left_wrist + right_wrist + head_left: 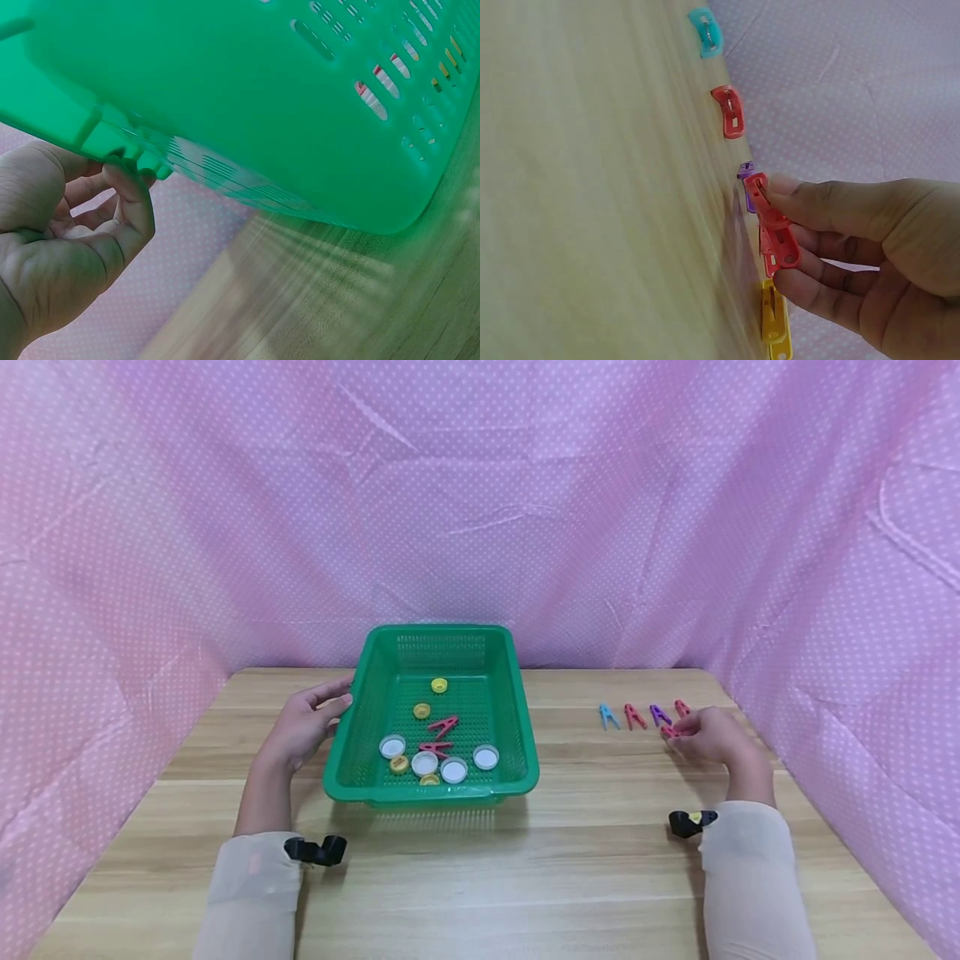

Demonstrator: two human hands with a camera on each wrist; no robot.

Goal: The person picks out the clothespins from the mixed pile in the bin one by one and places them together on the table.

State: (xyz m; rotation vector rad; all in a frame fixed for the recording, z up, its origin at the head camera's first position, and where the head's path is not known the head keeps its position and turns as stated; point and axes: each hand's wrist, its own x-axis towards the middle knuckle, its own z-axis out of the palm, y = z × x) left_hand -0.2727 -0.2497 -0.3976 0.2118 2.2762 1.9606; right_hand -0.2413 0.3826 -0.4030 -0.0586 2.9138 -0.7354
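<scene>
The right hand (pixel 708 737) pinches a red clip (pixel 772 217), thumb on one side and fingertips on the other, so the clip juts out just past the tips. Whether it touches the tabletop (pixel 600 860) I cannot tell. Near those fingers, more clips stand along the table: a blue clip (pixel 608 717) at the far end from the hand, then a second red clip (pixel 634 717), a purple clip (pixel 660 716) and a third red clip (pixel 682 708) right beside the fingers.

The left hand (pixel 303 727) is clamped on the left rim of a green basket (pixel 344 750), thumb and fingers closing on its edge. Inside the basket lie two red clips (pixel 443 726), four white caps (pixel 453 770) and four yellow caps (pixel 438 685) (one of these partly hidden by the front wall), most of them gathered toward the near end.

The right wrist view shows a yellow clip (pixel 775 322) just below the fingertips, which the head view does not show. The left wrist view gives the basket's outer wall, with bits of white, red and yellow showing through its slots (too little to tell apart), and the grip on the rim from close by.
</scene>
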